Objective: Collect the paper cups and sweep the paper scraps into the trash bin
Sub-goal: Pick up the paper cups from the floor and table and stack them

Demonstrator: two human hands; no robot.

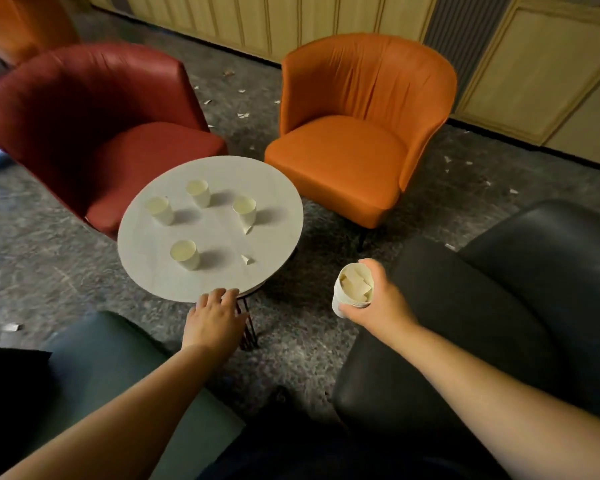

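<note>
Several white paper cups stand upright on the round white table [174, 282]: one near the front [185, 254], one at the left [159, 210], one at the back [199, 192] and one at the right [245, 211]. Two paper scraps lie on the table, one [247, 260] near the front right and another [247, 230] at the foot of the right cup. My right hand [378, 299] holds a paper cup with scraps inside [352, 289], off the table's right side. My left hand [217, 315] hovers with fingers spread at the table's near edge.
A dark red armchair [94, 133] and an orange armchair [354, 133] stand behind the table. A black armchair [499, 306] is at the right, a grey-green seat [101, 358] at the left. Paper scraps [243, 115] litter the grey carpet. No trash bin shows.
</note>
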